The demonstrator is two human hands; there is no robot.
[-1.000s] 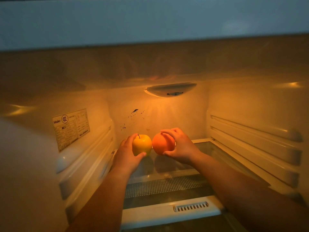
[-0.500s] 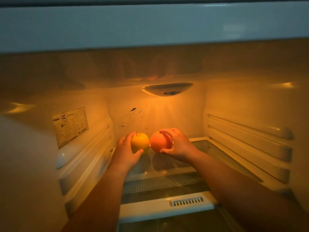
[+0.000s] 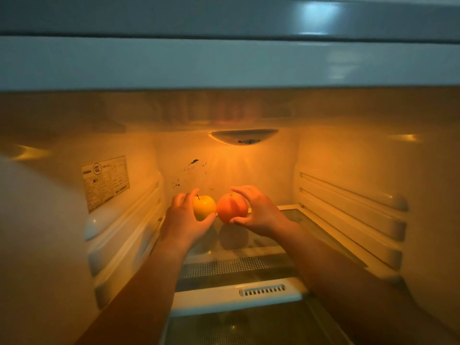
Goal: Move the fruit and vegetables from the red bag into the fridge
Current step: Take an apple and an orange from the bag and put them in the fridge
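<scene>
I am looking into a lit fridge [image 3: 348, 150], amber from the lamp [image 3: 242, 136] in its ceiling, and the glass shelf [image 3: 296, 217] at the back is where the work is.

The yellow apple [image 3: 205, 206] and the orange fruit [image 3: 231, 207] sit side by side low over that shelf, touching each other. I cannot tell whether they rest on the glass or hang just above it. My left hand [image 3: 183, 220] curls round the apple, thumb under it. My right hand [image 3: 261, 215] arches over the orange fruit, thumb beneath.

The risk, as I judge it, is rolling. Both are round, the glass looks smooth, and if I let go while either is off the shelf or leaning on its neighbour, one may nudge the other forward towards the perforated strip [image 3: 231, 266] and the white front rail [image 3: 262, 291]. Pulling my fingers out carelessly could also drag a fruit along.

Ribbed shelf rails [image 3: 348, 207] line the right wall. A rating label [image 3: 105, 183] is stuck on the left wall, and dark specks [image 3: 193, 163] mark the back wall.
</scene>
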